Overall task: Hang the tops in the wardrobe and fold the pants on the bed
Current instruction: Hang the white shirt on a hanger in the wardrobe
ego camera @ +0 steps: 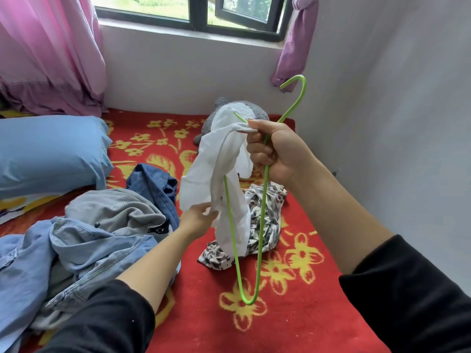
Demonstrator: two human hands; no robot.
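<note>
Right hand (274, 151): its fingers are curled tightly around the green hanger (262, 225) just below the hook. A bunched edge of the white top (216, 169) is pinched in the same grip.
Left hand (200, 219): its fingers are closed narrowly on a lower fold of the white top, which is pinched between thumb and fingertips.
Hanger: 1 is seen, held upright in the air over the bed (293, 322), with the hook uppermost and the long loop hanging down.
White top: 1 is seen, held above the bed between the 2 hands. It is draped partly over 1 arm of the hanger.
Patterned garment (271, 212): 1 black-and-white piece is crumpled on the bed, behind the hanger and below the white top.
Pile at left: 3 garments are heaped together on the bed, 1 grey (122, 215), 1 dark blue (153, 182) and 1 pale denim (76, 250).
Pillow (46, 151): 1 blue pillow is laid at the left of the bed.
Soft toy (251, 108): 1 grey toy is set against the wall under the window (198, 24).
Curtains: 2 are hung, 1 pink (51, 47) and 1 purple (298, 42).
Writing: a small oval badge (119, 205) is shown on the grey garment; its lettering is too small to be read.
</note>
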